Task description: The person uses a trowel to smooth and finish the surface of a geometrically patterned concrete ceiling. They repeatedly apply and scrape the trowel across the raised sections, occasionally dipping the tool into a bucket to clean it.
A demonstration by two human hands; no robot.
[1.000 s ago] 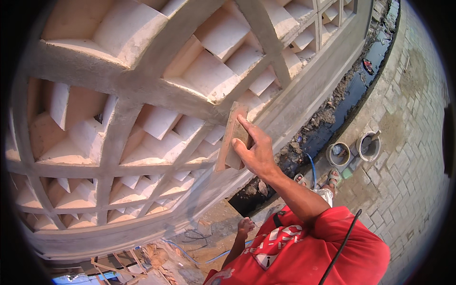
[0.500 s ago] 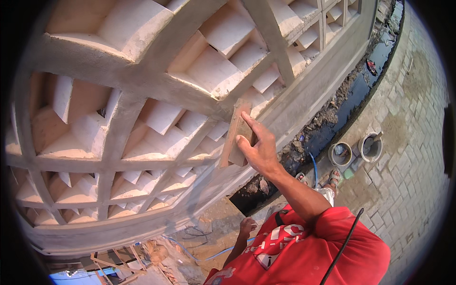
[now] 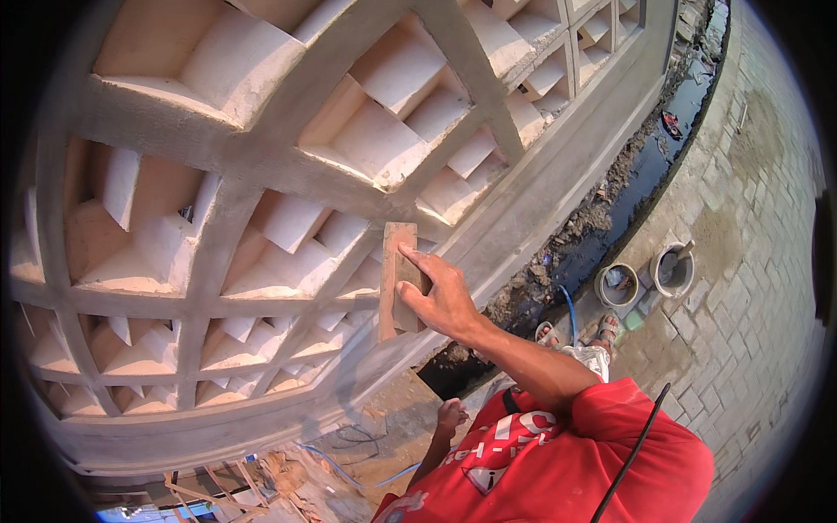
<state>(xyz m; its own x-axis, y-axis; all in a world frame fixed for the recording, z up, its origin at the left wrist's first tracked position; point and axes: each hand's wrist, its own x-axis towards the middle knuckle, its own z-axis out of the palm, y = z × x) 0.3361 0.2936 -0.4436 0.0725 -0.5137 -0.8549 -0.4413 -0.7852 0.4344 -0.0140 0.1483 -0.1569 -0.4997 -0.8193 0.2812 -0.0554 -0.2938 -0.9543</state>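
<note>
My right hand (image 3: pixel 440 296) grips a wooden float (image 3: pixel 401 266) with a long flat face, pressed to the grey plastered rib of a breeze-block wall (image 3: pixel 222 157). The wall's square openings show pale angled inner pieces. My left hand (image 3: pixel 449 417) hangs low beside my body, near the foot of the wall, with its fingers curled; whatever it may hold is too small to make out. My sandaled feet appear beyond my right forearm, next to a blue hose (image 3: pixel 570 309).
A ditch (image 3: pixel 623 205) with dark water and rubble runs along the wall. On the paved path (image 3: pixel 732 331) beside it stand two pails (image 3: pixel 617 285), one with a tool inside. Timber pieces (image 3: pixel 214 484) and rubble lie at the lower left; hoses and cables cross the ground.
Compared with the earlier frames, my right hand and the float have moved left and down along the rib toward the lower openings. My left hand stays low beside my body.
</note>
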